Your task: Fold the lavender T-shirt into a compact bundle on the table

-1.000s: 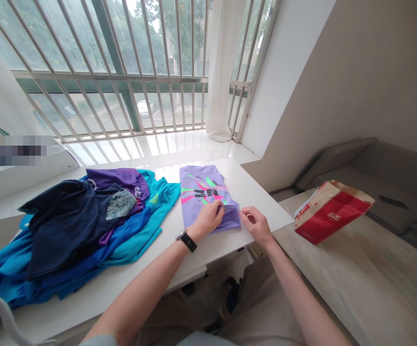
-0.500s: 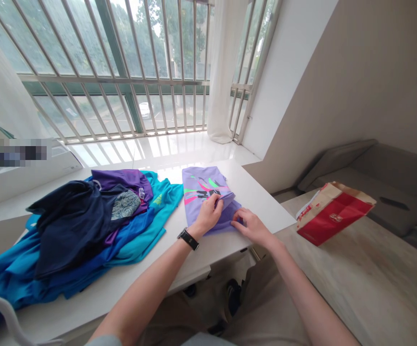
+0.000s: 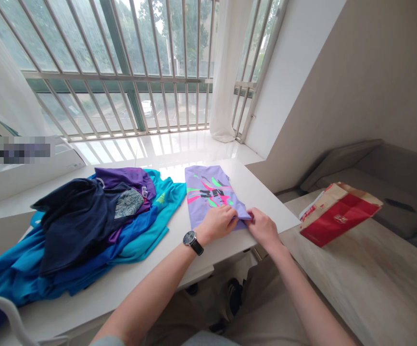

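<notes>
A lavender T-shirt (image 3: 198, 204) with a pink, green and black print lies folded flat on the white table (image 3: 266, 202). My left hand (image 3: 218, 224), with a watch on its wrist, rests at the shirt's near part, fingers curled onto the fabric. At the shirt's near right corner, my right hand (image 3: 262, 228) pinches the edge between thumb and fingers. Some fingertips of both hands are hidden by the cloth and knuckles. To the left spreads a heap of clothes, with a dark navy garment (image 3: 74, 226) on top of purple, blue and teal pieces (image 3: 146, 245).
A red and beige paper bag (image 3: 341, 218) stands on a marble-look surface (image 3: 360, 278) to the right. Behind it is a grey sofa (image 3: 406, 168). A white box (image 3: 31, 173) sits back left by the barred window. A white curved bar (image 3: 9, 312) is at lower left.
My left hand has turned over, and the shirt fold it held up now lies lower, uncovering more of the print. My right hand has shifted slightly right and up, closing on the corner.
</notes>
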The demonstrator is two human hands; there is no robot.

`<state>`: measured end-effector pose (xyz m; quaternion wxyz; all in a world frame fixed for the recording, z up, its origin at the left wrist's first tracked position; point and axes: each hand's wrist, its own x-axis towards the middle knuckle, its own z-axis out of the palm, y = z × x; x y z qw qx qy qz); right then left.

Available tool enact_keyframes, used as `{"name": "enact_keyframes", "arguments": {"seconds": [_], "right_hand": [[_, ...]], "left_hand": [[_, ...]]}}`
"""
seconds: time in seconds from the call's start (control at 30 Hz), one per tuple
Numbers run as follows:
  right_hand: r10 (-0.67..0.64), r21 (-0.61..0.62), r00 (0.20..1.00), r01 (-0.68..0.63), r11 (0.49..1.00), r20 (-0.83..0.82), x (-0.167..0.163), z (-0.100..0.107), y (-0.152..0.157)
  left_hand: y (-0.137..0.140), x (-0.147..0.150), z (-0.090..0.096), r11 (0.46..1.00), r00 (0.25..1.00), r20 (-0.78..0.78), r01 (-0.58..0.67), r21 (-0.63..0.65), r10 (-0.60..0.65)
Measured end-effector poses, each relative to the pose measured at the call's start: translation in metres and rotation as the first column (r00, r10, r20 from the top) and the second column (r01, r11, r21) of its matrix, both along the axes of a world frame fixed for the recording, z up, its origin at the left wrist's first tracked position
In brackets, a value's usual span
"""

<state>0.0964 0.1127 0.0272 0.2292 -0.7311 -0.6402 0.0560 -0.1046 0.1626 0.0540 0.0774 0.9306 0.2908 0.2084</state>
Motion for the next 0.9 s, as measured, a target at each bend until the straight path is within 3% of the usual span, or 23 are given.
{"name": "enact_keyframes", "arguments": {"seconds": [0.13, 0.2, 0.27, 0.37, 0.53, 0.6, 0.73, 0.9], "right_hand": [[-0.041, 0.208, 0.999, 0.036, 0.977, 0.022, 0.016, 0.004, -0.012], [0.051, 0.332, 0.997, -0.068, 0.941, 0.061, 0.011, 0.008, -0.016], [0.197, 0.382, 0.974, -0.223, 0.897, 0.108, -0.002, 0.009, -0.019], [0.349, 0.38, 0.93, -0.366, 0.85, 0.114, -0.021, 0.001, -0.02], [0.369, 0.371, 0.923, -0.382, 0.847, 0.108, -0.024, -0.013, -0.024], [0.388, 0.36, 0.913, -0.407, 0.839, 0.128, -0.02, -0.012, -0.028], [0.444, 0.308, 0.87, -0.492, 0.814, 0.215, -0.014, -0.01, -0.043], [0.53, 0.255, 0.792, -0.603, 0.756, 0.303, -0.01, -0.017, -0.067]], "left_hand": [[-0.001, 0.0, -0.003, 0.993, 0.986, -0.134, 0.106, 0.056, -0.098], [0.0, 0.001, -0.005, 0.986, 0.978, -0.165, 0.142, 0.085, -0.126], [0.0, 0.002, -0.006, 0.98, 0.973, -0.181, 0.167, 0.104, -0.146], [-0.002, 0.003, -0.003, 0.979, 0.967, -0.202, 0.179, 0.098, -0.157], [-0.014, -0.014, 0.01, 0.985, 0.962, -0.218, 0.172, 0.008, -0.166], [-0.022, -0.031, 0.01, 0.994, 0.975, -0.194, 0.107, -0.01, -0.107], [-0.049, -0.07, -0.001, 0.997, 0.981, -0.183, -0.069, -0.021, 0.064], [-0.093, -0.096, -0.008, 0.996, 0.983, -0.169, -0.085, -0.037, 0.077]]}}
